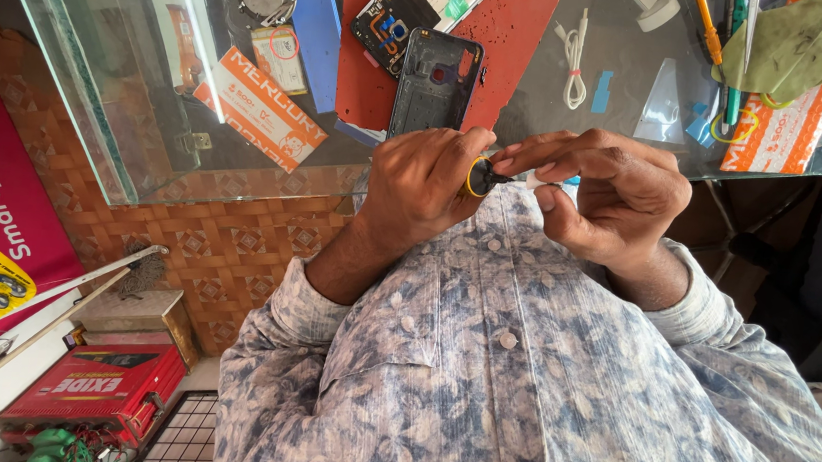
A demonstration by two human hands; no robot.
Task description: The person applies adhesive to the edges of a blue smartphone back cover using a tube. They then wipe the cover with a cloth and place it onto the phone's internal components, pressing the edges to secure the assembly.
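Head view – orange box (264,106), red mat (511,30)

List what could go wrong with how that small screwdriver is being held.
1. The left hand and right hand work the small screwdriver over the lap, past the glass counter's edge; a dropped part might fall to the floor.
2. Its tip points toward the right fingers; a slip could jab them.

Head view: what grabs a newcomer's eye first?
The two hands meet at centre: the left hand grips a small black, yellow-ringed screwdriver, and the right hand pinches its tip end. Just above, on a red mat on the glass counter, lie an opened phone and its dark back frame.
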